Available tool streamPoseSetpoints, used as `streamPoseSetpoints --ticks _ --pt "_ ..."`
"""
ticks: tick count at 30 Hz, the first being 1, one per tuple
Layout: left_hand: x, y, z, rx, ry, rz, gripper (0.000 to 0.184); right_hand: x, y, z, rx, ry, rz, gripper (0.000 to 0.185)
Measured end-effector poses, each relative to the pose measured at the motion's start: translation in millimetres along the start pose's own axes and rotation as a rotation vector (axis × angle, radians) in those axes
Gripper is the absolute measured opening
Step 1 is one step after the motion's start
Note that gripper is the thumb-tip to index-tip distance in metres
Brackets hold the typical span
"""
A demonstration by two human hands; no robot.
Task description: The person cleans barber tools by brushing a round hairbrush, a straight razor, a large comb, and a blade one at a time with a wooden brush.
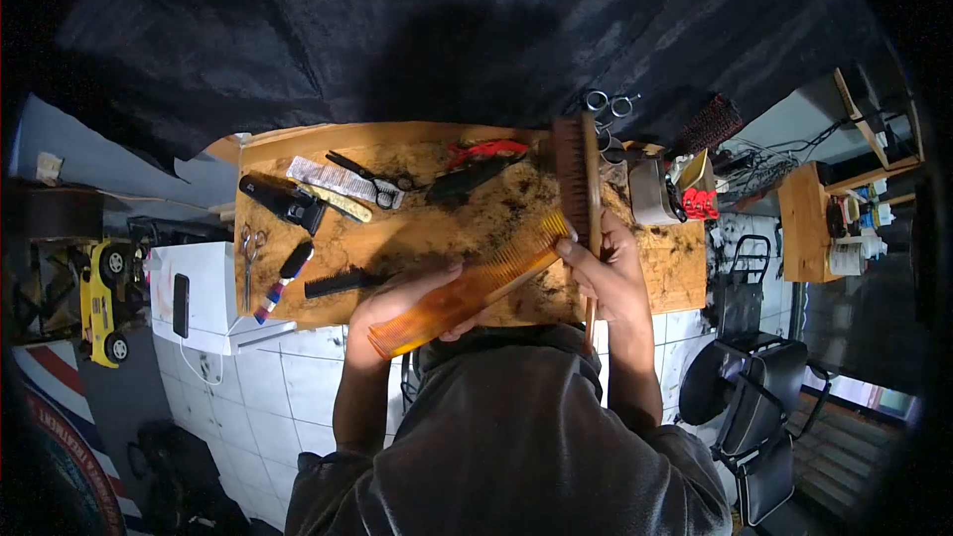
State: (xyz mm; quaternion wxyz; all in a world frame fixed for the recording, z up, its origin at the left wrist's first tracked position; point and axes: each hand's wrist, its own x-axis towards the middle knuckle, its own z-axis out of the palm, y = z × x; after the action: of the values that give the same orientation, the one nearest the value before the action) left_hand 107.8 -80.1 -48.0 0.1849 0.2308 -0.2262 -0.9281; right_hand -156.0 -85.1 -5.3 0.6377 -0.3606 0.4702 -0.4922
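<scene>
- Left hand (415,300): grip closed on a long amber, translucent plastic comb (467,300), thumb over the upper side, fingers under. Comb lies diagonally above the near edge of the wooden counter (397,238), left end lower in view, teeth along its upper edge.
- Right hand (617,273): grip closed around the long-handled brown wooden brush (594,174), thumb at the comb's right end. Brush stands roughly vertical in view, dark bristles facing left. Bristles beside the comb's right end; can't tell if touching.
- Counter, left side: black hair clipper (283,202), silver patterned flat comb (323,177), black scissors (355,168) lying across it, yellow slim-handled tool (340,202) just below.
- Nearer the left edge: silver scissors (249,263) and small black-bristled brush with multicolour handle (285,281). Black comb (338,284) near the left hand.
- Far middle: red item (486,149) next to a black elongated item (467,180), details unclear.
- Right side: grey metal container (650,191), red clips (700,204) beside it.
- Dark hair clippings (516,191) scattered over the wood.
</scene>
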Motion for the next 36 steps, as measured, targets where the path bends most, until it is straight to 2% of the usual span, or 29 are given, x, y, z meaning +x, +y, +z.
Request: streamPoseSetpoints --ticks 3,5,6,7,10,11,16,17,19,23,26,30,32,33,34,35,36 --pt "-5.1 5.1 6.5 -0.308 0.157 0.111 0.050 3.4 -1.4 5.2 0.134 0.068 0.041 0.023" --pt "-6.2 -8.4 -7.6 -0.502 0.133 0.342 0.048 8.1 3.8 5.2 0.210 0.114 0.013 0.021" --pt "-3.6 -16.2 -18.0 -0.597 0.118 0.455 0.047 8.9 2.7 6.9 0.224 0.121 -0.007 0.018" --pt "3.3 -18.8 -22.8 -0.663 -0.102 0.545 0.035 9.1 1.5 9.8 0.237 0.128 -0.029 0.016" --pt "16.6 -40.0 -6.2 -0.266 0.196 0.811 0.031 10.8 4.5 17.8 0.233 0.198 -0.077 0.014" --pt "18.7 -40.6 -0.2 -0.266 0.197 0.799 0.030 9.9 3.5 22.5 0.229 0.216 -0.083 0.015" --pt "30.5 -36.7 32.2 -0.195 0.484 0.852 0.021 6.6 1.9 30.0 0.167 0.179 -0.020 0.026" --pt "31.3 -34.3 36.3 -0.172 0.498 0.874 0.021 8.9 11.9 25.7 0.160 0.180 -0.063 0.033" --pt "33.2 -31.4 39.9 -0.145 0.541 0.917 0.019 6.1 7.2 26.3 -0.013 0.210 -0.134 0.035" --pt "33.7 -29.0 40.0 -0.154 0.679 1.026 0.014 -7.7 10.6 16.6 -0.161 0.066 -0.343 0.039" --pt "29.6 -24.9 36.5 -0.139 0.693 1.081 0.012 -27.7 12.5 1.2 -0.709 -0.047 -0.382 0.044" --pt "28.6 -21.8 37.6 -0.107 0.731 1.132 0.013 -54.1 -9.7 14.2 -0.872 -0.119 0.084 0.055" --pt "30.1 -23.0 41.8 -0.080 0.750 1.148 0.013 -45.0 5.7 11.3 -1.109 -0.064 -0.478 0.054" --pt "31.1 -24.0 43.3 -0.066 0.756 1.154 0.013 -45.8 7.9 11.1 -1.072 -0.032 -0.366 0.054" --pt "31.9 -31.1 37.6 0.060 0.737 1.072 0.010 -46.7 7.2 13.0 -1.032 0.004 -0.254 0.055" --pt "32.0 -43.7 26.3 0.186 0.714 0.987 0.008 -43.3 -9.3 24.4 -0.921 0.042 -0.011 0.054" --pt "30.6 -49.1 24.5 0.311 0.691 0.901 0.008 -35.4 -11.1 22.5 -0.925 0.070 -0.043 0.055"
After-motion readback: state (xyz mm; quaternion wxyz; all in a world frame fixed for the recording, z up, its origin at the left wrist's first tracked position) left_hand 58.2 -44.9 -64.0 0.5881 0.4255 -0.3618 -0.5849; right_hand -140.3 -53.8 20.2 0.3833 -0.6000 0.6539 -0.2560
